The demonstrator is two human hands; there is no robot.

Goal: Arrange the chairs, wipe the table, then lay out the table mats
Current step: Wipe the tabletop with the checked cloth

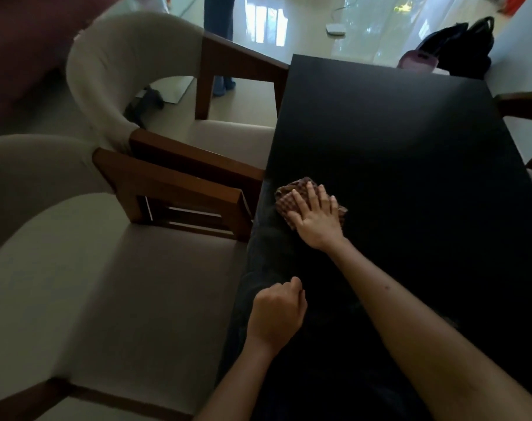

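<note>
Table: a black table [395, 141] runs from the near edge of the view to the far middle, its top dark and glossy.
Cloth: a brown checked cloth [287, 197] lies on the table near its left edge, about midway along its length, bunched and partly covered.
Right hand: the right hand [315, 215] lies palm down on the cloth, fingers straight and slightly spread, pressing it flat to the tabletop; the forearm reaches in from the near right.
Left hand: the left hand [275, 314] hovers over the table's near left edge, fingers curled into a loose fist with the thumb on top; nothing shows inside it.
Near chair: a cream padded chair with wooden arms [115, 287] stands on the left, its seat just beside the table's left edge.
Far chair: a second chair of the same kind [228, 138] stands beyond it, also on the left, its arm next to the near chair's arm and its seat against the table edge.
Right side: a wooden chair arm [523, 106] shows at the far right edge of the table.
Far end: a dark bag [459, 47] sits past the table's far right corner, on a pale shiny floor [304, 28].
Table mats: not in view.
</note>
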